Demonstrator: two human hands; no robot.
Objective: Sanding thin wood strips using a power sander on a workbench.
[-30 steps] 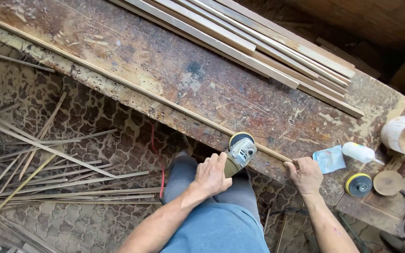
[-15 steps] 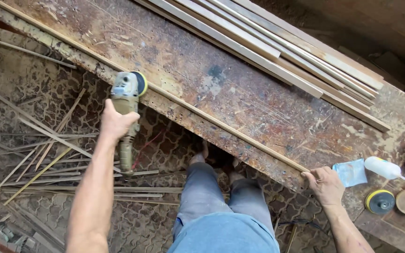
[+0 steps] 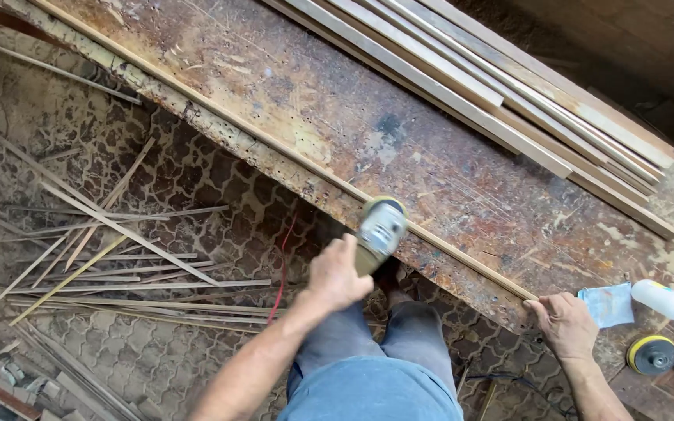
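My left hand [image 3: 338, 273] grips an angle grinder [image 3: 379, 230], whose head rests against a long thin wooden strip [image 3: 274, 144] lying along the near edge of a worn workbench [image 3: 337, 101]. My right hand [image 3: 565, 323] presses on the right end of that strip at the bench edge. The grinder is blurred from motion. My legs in blue trousers [image 3: 368, 366] stand below the bench.
A stack of long wooden slats [image 3: 509, 101] lies across the far side of the bench. A white squeeze bottle [image 3: 665, 300], a pale cloth [image 3: 607, 304] and a yellow-rimmed disc [image 3: 652, 354] sit at right. Thin offcut strips [image 3: 103, 249] litter the patterned floor; a red cord [image 3: 281, 273] hangs down.
My left hand has swept the grinder from the strip's left part back to the right, closer to my right hand. The right hand stays on the strip's end.
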